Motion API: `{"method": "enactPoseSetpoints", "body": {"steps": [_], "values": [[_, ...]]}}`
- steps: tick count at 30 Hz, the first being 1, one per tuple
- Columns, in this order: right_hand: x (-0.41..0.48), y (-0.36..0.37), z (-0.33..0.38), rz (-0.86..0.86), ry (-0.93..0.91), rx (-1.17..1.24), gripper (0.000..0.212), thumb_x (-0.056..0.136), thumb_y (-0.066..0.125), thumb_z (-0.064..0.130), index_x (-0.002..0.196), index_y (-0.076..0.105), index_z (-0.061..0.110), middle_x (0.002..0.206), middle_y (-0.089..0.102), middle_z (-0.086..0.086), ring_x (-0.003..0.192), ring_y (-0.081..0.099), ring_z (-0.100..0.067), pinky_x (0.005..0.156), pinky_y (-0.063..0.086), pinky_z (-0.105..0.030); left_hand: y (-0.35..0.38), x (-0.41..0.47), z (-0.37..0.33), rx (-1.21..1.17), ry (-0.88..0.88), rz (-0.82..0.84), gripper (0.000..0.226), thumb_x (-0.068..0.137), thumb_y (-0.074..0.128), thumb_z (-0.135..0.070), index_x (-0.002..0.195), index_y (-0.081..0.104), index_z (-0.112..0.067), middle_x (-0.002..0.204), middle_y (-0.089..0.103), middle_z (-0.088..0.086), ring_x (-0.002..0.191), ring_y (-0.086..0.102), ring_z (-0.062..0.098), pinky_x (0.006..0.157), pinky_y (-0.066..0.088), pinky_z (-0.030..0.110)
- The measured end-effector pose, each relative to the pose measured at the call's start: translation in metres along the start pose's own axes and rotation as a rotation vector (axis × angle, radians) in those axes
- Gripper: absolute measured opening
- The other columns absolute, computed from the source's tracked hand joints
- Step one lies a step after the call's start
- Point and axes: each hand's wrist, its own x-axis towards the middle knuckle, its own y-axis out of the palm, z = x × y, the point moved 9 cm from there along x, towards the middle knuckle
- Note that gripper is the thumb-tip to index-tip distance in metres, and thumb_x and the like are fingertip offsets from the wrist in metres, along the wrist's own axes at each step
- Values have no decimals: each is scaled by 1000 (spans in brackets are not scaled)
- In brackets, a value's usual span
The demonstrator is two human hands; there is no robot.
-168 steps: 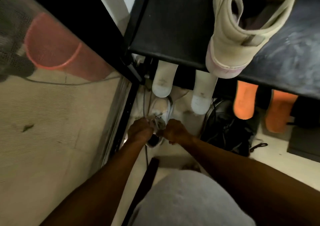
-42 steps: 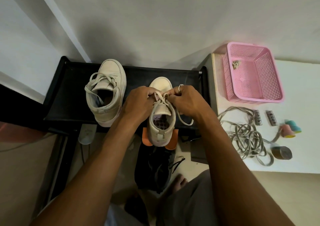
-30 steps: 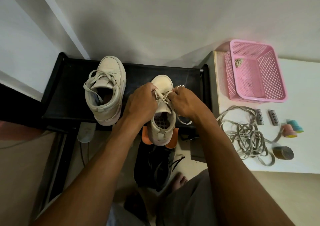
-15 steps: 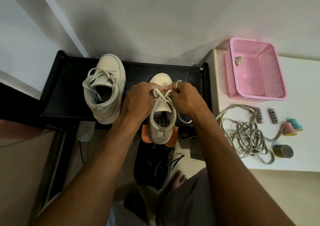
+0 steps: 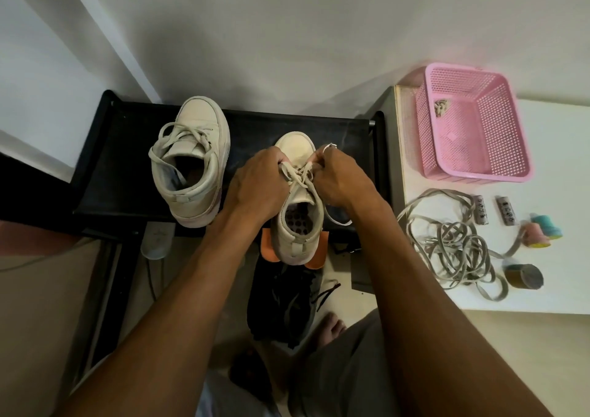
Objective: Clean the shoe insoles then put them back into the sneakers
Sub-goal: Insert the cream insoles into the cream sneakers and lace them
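beige sneaker (image 5: 297, 244), loose laces (image 5: 300, 174), perforated inside

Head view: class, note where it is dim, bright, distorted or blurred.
Head view: white table brightly lit; floor by the black rack dim; forearms swell toward the bottom edge, wide-angle stretch; left hand, right hand and sneaker are sharp.

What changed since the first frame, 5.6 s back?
The second sneaker came up from low beneath the rack to the black rack top, heel overhanging the front edge. The left hand and right hand held it down there and now pinch its laces. Over the last second, barely any shift. The first sneaker stayed on the rack.
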Motion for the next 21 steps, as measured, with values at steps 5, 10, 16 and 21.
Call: {"method": "enactPoseSetpoints", "body": {"steps": [5, 10, 16, 21], "values": [[1, -6, -4, 3, -12, 134, 14, 101, 49, 11, 107, 58, 21, 96, 68, -1, 84, 66, -16, 79, 58, -37, -2, 2, 6, -118, -5, 17, 16, 98, 53, -17, 106, 62, -27, 111, 68, -3, 97, 63, 18, 83, 55, 43], [4, -4, -4, -53, -32, 37, 21, 101, 53, 15, 114, 60, 30, 91, 69, 2, 76, 66, -13, 70, 57, -34, -2, 3, 0, -93, 56, -27, 29, 99, 58, -14, 125, 67, -22, 123, 69, 5, 109, 65, 21, 87, 52, 31], [7, -4, -2, -68, -28, -12, 19, 102, 52, 17, 118, 62, 23, 100, 70, -2, 84, 68, -18, 81, 60, -40, 3, 10, -2, -16, 110, -20, 23, 98, 63, -27, 119, 74, -23, 115, 70, 9, 100, 66, 24, 83, 52, 33], [9, -2, 0, -78, -46, -93, 19, 100, 57, 17, 119, 60, 20, 101, 67, -2, 82, 63, -17, 80, 57, -36, 8, 14, -1, 5, 115, -14, 14, 97, 64, -29, 104, 72, -21, 107, 67, 6, 90, 62, 19, 77, 52, 31]]}}
